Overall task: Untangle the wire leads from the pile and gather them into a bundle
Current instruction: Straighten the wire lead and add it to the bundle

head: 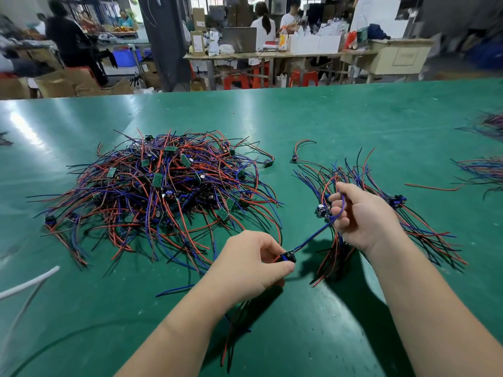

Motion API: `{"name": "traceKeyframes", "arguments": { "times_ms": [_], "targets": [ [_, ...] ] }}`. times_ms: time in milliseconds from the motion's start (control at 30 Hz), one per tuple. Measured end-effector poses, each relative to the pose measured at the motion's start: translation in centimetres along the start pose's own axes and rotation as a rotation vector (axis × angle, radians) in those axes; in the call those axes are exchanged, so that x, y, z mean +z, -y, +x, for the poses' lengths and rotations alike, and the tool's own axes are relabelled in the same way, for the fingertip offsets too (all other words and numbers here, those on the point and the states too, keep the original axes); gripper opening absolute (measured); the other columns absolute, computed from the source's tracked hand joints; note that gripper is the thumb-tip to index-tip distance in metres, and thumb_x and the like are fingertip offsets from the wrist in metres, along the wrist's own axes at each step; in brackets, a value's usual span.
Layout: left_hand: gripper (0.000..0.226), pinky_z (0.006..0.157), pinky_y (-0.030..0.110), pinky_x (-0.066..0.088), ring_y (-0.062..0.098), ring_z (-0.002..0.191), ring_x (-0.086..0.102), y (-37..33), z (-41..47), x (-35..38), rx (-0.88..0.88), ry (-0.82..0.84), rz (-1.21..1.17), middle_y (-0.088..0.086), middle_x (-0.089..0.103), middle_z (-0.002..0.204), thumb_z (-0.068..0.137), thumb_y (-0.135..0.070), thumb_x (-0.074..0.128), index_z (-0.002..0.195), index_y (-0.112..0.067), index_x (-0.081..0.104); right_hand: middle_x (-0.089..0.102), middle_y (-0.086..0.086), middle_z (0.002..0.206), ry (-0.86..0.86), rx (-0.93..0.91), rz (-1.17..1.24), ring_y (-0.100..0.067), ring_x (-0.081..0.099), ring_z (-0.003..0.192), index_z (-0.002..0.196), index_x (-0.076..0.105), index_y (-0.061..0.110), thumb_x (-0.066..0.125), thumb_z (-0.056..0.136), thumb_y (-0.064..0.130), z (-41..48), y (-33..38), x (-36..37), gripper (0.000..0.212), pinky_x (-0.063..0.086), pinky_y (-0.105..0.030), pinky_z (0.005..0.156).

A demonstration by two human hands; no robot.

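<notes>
**Status: in progress, early stage.**

- Pile (163, 186): large, still densely tangled, lying on the table (353, 118) left of centre. By judgement, most of the work remains here.
- Bundle (356, 170): a modest sheaf of leads held in the right hand (362, 213), whose fingers are curled round its middle. The wire ends fan out above and below the fist, and it sits right of the pile, apart from it.
- Lead (313, 236): one blue lead runs taut between the two hands. The left hand (250, 265) pinches the small board (288, 257) at its end between thumb and fingers, with more wires trailing beneath that hand. The far end passes through the right-hand fingers — apparently it is being drawn straight before joining the bundle.
- One stray lead (299, 151) lies just beside the pile's right edge, not yet collected.
- Other sheaves (484, 170) lie at the table's right edge — whether finished cannot be told.
</notes>
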State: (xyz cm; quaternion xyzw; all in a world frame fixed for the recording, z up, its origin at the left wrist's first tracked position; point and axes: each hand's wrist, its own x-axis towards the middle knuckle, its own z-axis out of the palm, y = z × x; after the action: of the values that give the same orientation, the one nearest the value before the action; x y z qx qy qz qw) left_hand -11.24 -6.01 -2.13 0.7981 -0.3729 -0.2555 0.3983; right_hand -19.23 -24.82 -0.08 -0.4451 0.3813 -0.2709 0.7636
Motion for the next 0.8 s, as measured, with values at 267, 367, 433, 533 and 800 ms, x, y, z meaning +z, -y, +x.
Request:
{"name": "traceKeyframes", "arguments": {
  "times_ms": [267,367,433,533,800],
  "targets": [
    [0.01,0.058,0.014,0.043,0.002,0.057,0.054,-1.1,-0.7,-0.3,0.026,0.302,-0.631,-0.007,0.067,0.067,0.067,-0.022,0.083,0.075,-0.022,0.076,0.073,-0.006,0.071,0.234,0.015,0.139,-0.011,0.067,0.052,0.092,0.066,0.009,0.021,0.098,0.057,0.4,0.3,0.1,0.066,0.047,-0.015,0.039],
    [0.01,0.059,0.015,0.049,0.004,0.06,0.061,-1.6,-0.7,-0.9,-0.001,0.317,-0.953,-0.001,0.072,0.079,0.067,-0.02,0.078,0.077,-0.018,0.076,0.073,-0.009,0.071,0.283,0.038,-0.013,-0.015,0.068,0.054,0.103,0.063,0.006,0.026,0.102,0.044,0.0,-0.2,0.3,0.053,0.05,-0.018,0.044],
    [0.012,0.063,0.018,0.054,0.008,0.065,0.067,-1.9,-0.5,-1.2,-0.024,0.297,-1.129,0.003,0.074,0.083,0.066,-0.021,0.071,0.077,-0.017,0.074,0.071,-0.009,0.069,0.347,-0.004,-0.16,-0.015,0.064,0.049,0.112,0.059,-0.001,0.047,0.098,0.019,-0.5,-0.9,0.5,0.027,0.05,-0.019,0.045],
    [0.043,0.069,0.021,0.057,0.012,0.072,0.071,-2.2,-0.4,-1.6,-0.081,0.215,-1.351,0.007,0.075,0.085,0.058,-0.022,0.072,0.098,-0.01,0.063,0.068,-0.012,0.078,0.601,-0.072,-0.297,-0.016,0.058,0.055,0.108,0.068,0.004,0.076,0.069,0.009,-1.7,-2.0,1.0,0.04,0.047,-0.02,0.052],
    [0.03,0.059,0.021,0.037,0.003,0.055,0.052,-2.0,0.1,-0.8,0.02,-0.28,-1.158,-0.011,0.057,0.061,0.051,-0.029,0.076,0.07,-0.023,0.054,0.069,-0.002,0.064,0.631,-0.159,0.047,-0.006,0.061,0.055,0.075,0.078,0.013,0.073,0.06,0.015,-3.7,-3.5,3.4,0.016,0.048,-0.015,0.053]
  ]
}}
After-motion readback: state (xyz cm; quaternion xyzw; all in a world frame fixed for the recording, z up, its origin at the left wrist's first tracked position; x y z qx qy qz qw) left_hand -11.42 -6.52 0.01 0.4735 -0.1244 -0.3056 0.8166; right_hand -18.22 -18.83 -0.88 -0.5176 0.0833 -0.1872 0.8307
